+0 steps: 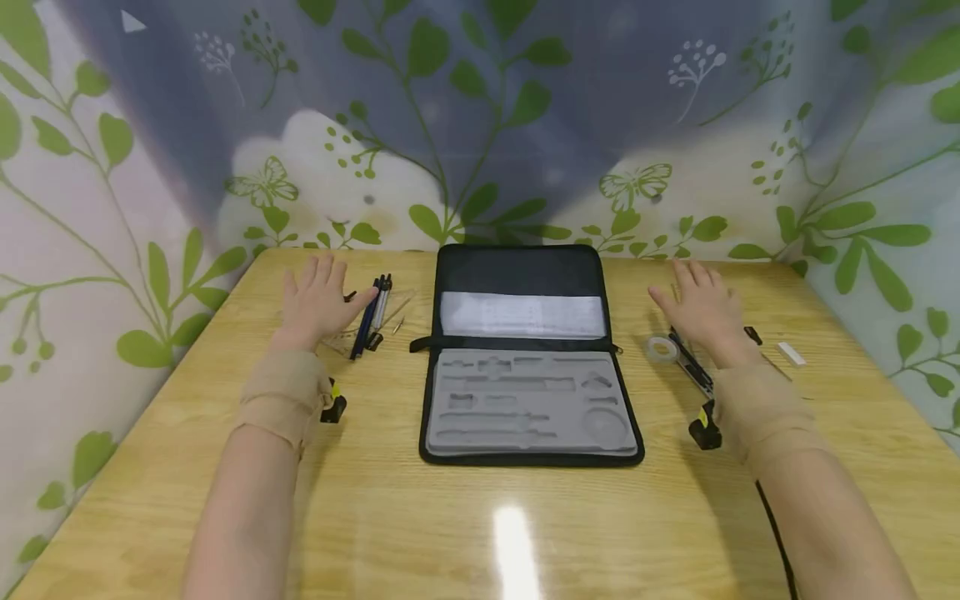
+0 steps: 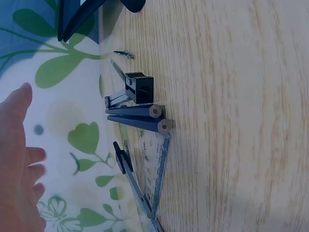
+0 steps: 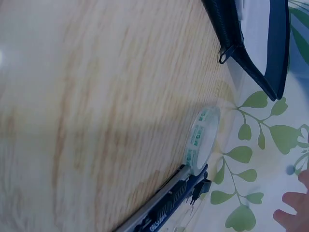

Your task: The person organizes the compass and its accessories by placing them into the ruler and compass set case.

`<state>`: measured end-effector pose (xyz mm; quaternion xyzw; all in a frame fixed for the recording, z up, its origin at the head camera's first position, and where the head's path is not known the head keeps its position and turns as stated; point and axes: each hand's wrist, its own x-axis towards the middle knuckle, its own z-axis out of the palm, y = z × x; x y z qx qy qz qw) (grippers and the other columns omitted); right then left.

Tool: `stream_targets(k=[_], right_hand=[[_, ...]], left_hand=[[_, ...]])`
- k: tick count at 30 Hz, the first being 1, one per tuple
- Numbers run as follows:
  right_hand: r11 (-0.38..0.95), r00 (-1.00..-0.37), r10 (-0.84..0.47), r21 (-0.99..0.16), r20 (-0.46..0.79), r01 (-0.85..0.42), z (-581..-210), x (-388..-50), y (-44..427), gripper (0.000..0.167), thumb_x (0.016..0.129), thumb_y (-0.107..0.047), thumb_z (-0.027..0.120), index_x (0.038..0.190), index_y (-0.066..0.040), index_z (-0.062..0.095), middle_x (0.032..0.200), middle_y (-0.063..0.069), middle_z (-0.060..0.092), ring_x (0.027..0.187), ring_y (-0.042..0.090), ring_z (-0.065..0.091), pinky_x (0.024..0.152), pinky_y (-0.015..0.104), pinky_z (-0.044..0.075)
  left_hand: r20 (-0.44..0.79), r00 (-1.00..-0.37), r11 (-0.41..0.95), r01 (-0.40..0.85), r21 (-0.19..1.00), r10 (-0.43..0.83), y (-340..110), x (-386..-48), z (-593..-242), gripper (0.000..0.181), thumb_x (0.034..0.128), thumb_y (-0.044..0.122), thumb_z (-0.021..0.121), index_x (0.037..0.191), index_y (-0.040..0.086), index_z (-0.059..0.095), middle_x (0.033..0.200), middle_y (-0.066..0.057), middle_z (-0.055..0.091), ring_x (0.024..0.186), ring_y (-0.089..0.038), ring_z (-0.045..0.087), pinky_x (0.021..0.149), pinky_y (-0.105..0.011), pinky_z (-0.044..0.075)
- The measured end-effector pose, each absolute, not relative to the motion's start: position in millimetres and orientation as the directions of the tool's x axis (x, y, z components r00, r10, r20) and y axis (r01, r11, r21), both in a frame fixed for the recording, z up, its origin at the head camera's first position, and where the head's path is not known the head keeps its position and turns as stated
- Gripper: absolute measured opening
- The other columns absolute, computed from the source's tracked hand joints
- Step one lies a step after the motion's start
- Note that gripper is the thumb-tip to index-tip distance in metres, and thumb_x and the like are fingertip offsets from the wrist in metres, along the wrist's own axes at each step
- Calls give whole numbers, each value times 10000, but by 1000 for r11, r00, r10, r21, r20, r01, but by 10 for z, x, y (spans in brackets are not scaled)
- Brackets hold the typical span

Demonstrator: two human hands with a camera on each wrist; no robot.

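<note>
two blue pencils point(image 2: 139, 123) together; tape roll point(image 3: 195, 139) flat

a tape roll point(image 3: 195, 137) lies beside a dark tool point(image 3: 165, 206).

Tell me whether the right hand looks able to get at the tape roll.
Probably yes: the right hand is outstretched and holds nothing, and the tape roll lies close to it, mostly uncovered.

Leaf-patterned backdrop point(image 1: 495, 125), light wooden table point(image 1: 390, 517)
</note>
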<state>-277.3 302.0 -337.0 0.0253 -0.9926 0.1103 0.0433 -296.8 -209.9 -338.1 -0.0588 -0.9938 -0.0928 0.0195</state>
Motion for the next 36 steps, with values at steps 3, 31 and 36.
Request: stream_targets(k=[3,31,36], right_hand=[[968,-982,-23,-241,188,-69,-3316,-2740,3072,725,968,-513,292,1442,29,211,1425,312,239,1271,503,223,960,644,218],[905,-948,-302,-284,97,-318,-3613,-2572,3162,209,884,-114,607,983,67,635,890,175,622,842,325,573,732,467,452],[886,-925,-371,-268,76,-378,-3675,-2536,3212,211,847,-153,670,924,43,660,844,118,631,796,271,562,719,438,451]], left_hand=[[142,-982,976,145,163,123,-2003,-3011,-3343,738,935,568,335,1338,-46,406,1379,-261,371,1274,-427,305,1039,-584,134],[-37,-822,793,536,290,569,-1206,-2659,-3553,418,891,300,615,1144,-32,606,1129,-191,603,1046,-333,558,876,-447,434],[-29,-785,764,593,254,619,-1110,-2633,-3605,508,857,368,647,1172,-28,602,1177,-198,580,1111,-354,516,951,-462,379]])
